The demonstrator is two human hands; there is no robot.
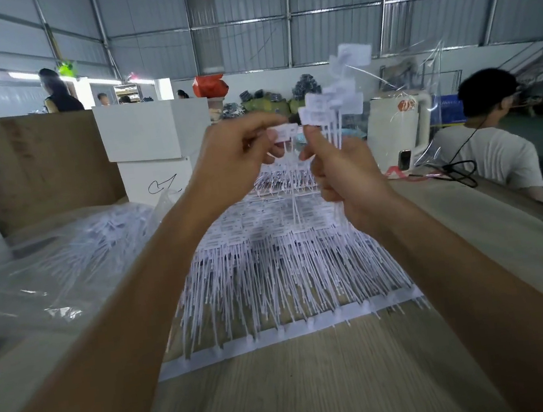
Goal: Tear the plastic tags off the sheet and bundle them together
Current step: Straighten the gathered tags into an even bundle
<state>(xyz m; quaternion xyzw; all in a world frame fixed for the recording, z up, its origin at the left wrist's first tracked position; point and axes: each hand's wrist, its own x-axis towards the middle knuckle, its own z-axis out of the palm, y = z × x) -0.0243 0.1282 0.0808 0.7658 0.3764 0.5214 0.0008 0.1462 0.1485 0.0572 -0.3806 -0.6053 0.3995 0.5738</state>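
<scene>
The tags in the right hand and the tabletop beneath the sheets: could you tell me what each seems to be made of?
The tags held by the right hand look like white matte plastic: thin, stiff stems with flat label heads. The tabletop looks like pale wood or wood-look laminate, judging by its fine straight grain lines.

Two hands (pixel 242 154), two white boxes (pixel 153 129) (stacked), countless tags (pixel 271 268).

A single white plastic tag (pixel 285 133) is pinched at its flag end between the left fingertips (pixel 272 133). Just beside it, a bundle of tags (pixel 332 111) stands upright above the right fingers (pixel 315 146) (flags uppermost). Below both, sheets of tags (pixel 270 261) lie flat.
</scene>
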